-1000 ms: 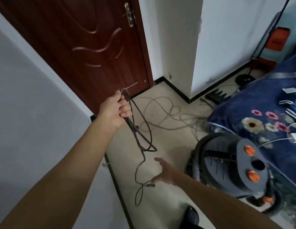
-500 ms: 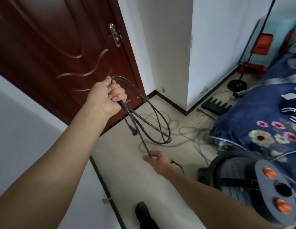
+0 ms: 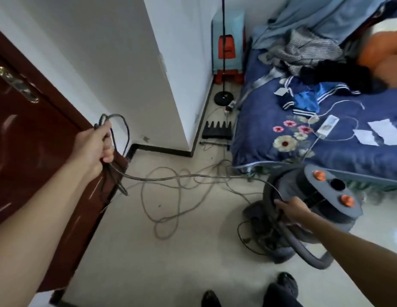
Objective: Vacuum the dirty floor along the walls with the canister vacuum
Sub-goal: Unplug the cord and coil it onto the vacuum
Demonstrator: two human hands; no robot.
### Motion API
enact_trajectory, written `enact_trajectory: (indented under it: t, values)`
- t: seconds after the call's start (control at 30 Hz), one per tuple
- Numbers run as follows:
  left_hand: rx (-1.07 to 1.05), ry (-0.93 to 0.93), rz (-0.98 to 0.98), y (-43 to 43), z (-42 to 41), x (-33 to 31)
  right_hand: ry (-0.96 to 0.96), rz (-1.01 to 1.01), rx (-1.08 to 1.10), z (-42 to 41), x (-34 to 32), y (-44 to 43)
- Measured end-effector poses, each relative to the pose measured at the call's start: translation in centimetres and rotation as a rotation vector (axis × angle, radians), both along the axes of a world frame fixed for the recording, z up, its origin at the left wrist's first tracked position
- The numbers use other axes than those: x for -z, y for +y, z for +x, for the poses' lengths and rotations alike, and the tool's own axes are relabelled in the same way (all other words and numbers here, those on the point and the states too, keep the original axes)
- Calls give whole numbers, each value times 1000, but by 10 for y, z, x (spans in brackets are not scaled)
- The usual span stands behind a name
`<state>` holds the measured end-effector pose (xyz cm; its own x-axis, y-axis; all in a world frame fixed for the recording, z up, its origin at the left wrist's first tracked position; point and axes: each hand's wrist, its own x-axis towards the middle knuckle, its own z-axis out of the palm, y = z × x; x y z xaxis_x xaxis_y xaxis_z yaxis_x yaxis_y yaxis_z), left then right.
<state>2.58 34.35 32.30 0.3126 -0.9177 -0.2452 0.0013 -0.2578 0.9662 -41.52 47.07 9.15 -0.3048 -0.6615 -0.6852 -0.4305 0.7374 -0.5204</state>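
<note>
Head cam: left hand grips coiled cord; right hand grips cord by upright vacuum.

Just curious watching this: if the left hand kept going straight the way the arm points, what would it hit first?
Probably the white wall beside the door. The left hand, gripping the coiled cord, points up and away toward that corner. Depth is hard to judge, so the door's edge is possible.

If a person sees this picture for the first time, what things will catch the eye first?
The left hand, raised before the brown door, grips a bunch of looped dark cord. One strand runs across to the right hand at the grey canister vacuum, lower right. More cable sprawls on the floor between them.
</note>
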Motion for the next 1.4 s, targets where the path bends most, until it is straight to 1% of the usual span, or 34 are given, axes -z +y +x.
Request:
enact_trajectory:
  t: [0.1,0.2,0.27,0.37,0.43,0.5,0.57,0.67,0.77,0.87,0.93,1.0,1.07,1.1,1.17,1.2,1.23,1.3,1.4]
  values:
    - [173,-90,30,-19,-35,45,-401,44,266,22,-45,-20]
    - [361,-164,90,-27,-77,86,-739,-19,426,32,-95,-40]
    - [460,-157,134,-26,-106,108,-886,-75,501,35,-123,-52]
    - [597,-87,229,-16,-150,129,-1067,-139,611,30,-150,-72]
    - [707,-68,298,-7,-177,138,-1142,-196,677,21,-163,-84]
    - [853,-87,343,3,-203,145,-1160,-263,731,9,-174,-93]
    - [983,-89,375,10,-230,149,-1153,-349,820,-10,-180,-100]
    - [1107,-97,401,11,-262,146,-1114,-472,1036,-56,-176,-96]
    - [1121,-86,406,-1,-281,138,-1021,-557,1265,-111,-152,-67]
    - [1107,-1,344,-18,-302,125,-887,-504,1298,-137,-115,-19]
    - [1104,45,317,-28,-315,115,-697,-398,1267,-130,-89,15]
    - [1121,58,315,-37,-324,104,-405,-243,1183,-104,-66,50]
    - [1106,102,347,-46,-329,90,-160,-75,978,-66,-37,77]
    - [1090,141,365,-50,-331,83,-96,4,837,-45,-23,83]
    - [1070,227,401,-61,-332,67,-33,116,537,-1,0,74]
    - [1067,273,427,-66,-331,58,-36,134,434,20,8,61]
    - [1065,315,456,-72,-328,49,-47,118,380,40,15,44]
    - [1069,383,499,-81,-320,30,-70,17,363,76,26,6]
    - [1113,474,531,-91,-305,0,-42,-146,442,108,26,-42]
